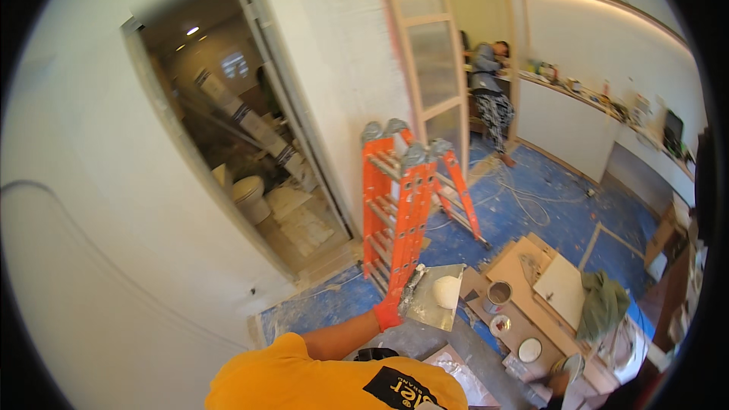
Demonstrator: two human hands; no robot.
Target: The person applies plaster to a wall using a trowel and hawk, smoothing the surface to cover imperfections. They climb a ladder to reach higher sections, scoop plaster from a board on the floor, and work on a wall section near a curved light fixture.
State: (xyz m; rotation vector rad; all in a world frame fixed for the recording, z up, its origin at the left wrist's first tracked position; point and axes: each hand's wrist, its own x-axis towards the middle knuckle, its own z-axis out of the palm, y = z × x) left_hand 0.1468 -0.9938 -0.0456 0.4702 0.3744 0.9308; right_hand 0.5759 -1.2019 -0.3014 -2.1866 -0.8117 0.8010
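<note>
My left hand (pixel 387 311) in a red glove is closed on a handled steel plate (pixel 425 307) with a mound of white compound (pixel 446 291) on it. Behind it stands a folded orange ladder (pixel 391 205). At the lower right a dark, motion-blurred shape may be my right hand or arm; I cannot make out its fingers or anything held. An open metal can (pixel 497 296) and round lids (pixel 529 349) sit on cardboard and boards (pixel 516 262), beside a green cloth (pixel 602 307).
A doorway (pixel 275 106) on the left opens onto a room with a toilet (pixel 248 196) and leaning long boxes. At the back a co-worker (pixel 492 91) bends beside a cluttered counter (pixel 562 129). Blue floor sheeting (pixel 531 197) carries loose cables; a framed glazed panel (pixel 433 61) stands upright.
</note>
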